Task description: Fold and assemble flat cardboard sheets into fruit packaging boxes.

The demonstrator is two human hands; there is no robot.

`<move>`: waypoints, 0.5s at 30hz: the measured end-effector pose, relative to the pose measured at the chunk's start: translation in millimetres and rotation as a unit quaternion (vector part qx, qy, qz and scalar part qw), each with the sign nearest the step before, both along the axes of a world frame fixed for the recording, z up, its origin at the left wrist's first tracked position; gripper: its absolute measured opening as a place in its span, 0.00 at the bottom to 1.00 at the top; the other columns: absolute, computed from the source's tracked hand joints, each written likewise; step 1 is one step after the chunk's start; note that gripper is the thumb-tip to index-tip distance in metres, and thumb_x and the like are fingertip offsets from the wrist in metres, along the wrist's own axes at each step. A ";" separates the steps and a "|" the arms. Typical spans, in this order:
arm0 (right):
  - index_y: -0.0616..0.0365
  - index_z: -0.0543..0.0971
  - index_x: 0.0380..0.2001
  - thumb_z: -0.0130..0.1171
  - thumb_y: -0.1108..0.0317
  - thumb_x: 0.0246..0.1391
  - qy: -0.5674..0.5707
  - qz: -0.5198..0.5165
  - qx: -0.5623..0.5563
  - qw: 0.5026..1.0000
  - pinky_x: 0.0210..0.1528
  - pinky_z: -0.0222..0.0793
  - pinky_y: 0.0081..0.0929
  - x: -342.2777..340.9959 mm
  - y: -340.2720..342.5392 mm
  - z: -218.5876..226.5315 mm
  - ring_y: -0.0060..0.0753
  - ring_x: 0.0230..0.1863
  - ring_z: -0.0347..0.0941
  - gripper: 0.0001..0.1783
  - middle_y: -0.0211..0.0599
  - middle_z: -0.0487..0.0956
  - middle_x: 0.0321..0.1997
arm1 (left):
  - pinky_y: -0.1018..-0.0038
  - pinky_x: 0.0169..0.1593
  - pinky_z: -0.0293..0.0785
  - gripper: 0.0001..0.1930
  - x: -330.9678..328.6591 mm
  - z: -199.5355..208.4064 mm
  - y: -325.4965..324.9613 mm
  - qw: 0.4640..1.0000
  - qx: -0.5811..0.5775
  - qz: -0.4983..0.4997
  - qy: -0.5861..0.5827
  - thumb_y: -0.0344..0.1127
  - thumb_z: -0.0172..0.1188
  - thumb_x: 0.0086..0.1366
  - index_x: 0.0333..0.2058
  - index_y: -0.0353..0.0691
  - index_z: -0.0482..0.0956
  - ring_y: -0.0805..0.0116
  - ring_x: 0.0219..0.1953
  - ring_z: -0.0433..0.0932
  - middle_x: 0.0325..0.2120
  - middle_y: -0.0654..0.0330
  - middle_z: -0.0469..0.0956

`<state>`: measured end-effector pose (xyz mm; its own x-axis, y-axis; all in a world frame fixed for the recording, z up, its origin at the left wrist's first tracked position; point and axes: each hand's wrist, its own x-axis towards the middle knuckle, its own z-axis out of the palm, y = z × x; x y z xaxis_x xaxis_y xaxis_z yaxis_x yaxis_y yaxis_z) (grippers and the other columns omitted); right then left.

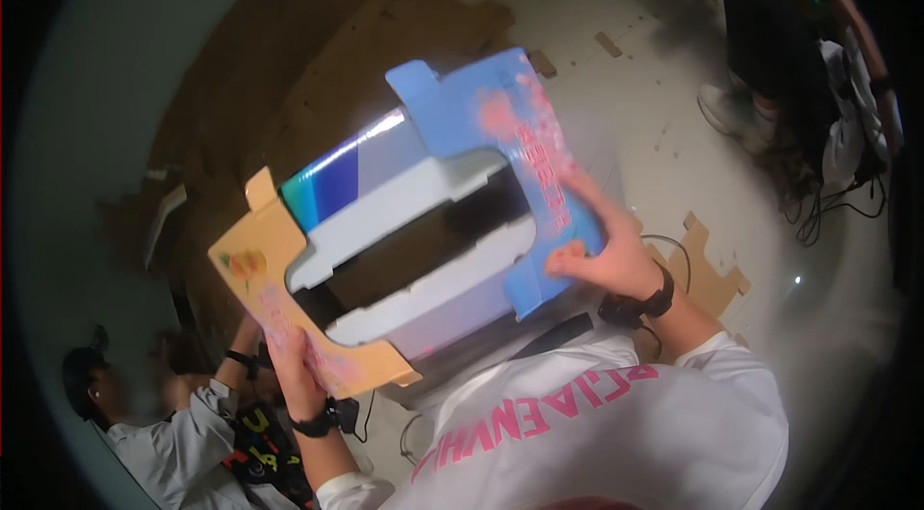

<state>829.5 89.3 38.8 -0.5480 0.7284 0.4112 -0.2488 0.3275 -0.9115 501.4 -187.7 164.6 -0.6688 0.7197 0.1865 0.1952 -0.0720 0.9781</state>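
Left hand (295,373) and right hand (618,255) grip opposite ends of a rectangular blue-and-orange cardboard box (457,319) (long axis rising rightward).

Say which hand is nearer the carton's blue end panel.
Right. The right hand is on the blue end panel, gripping its outer edge; the left hand is away from it, at the orange panel on the opposite end.

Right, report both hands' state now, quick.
Left hand: closed, holding the orange end of the cardboard box.
Right hand: closed, holding the blue end of the same box.
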 end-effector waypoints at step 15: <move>0.56 0.63 0.68 0.68 0.55 0.58 0.207 -0.043 -0.359 0.909 0.68 0.57 0.30 -30.7 87.6 45.1 0.28 0.67 0.63 0.41 0.39 0.69 0.65 | 0.47 0.68 0.61 0.45 -65.9 1.0 99.0 0.973 -0.035 -0.196 -0.114 0.70 0.47 0.69 0.70 0.39 0.57 0.44 0.68 0.64 0.68 0.49 0.63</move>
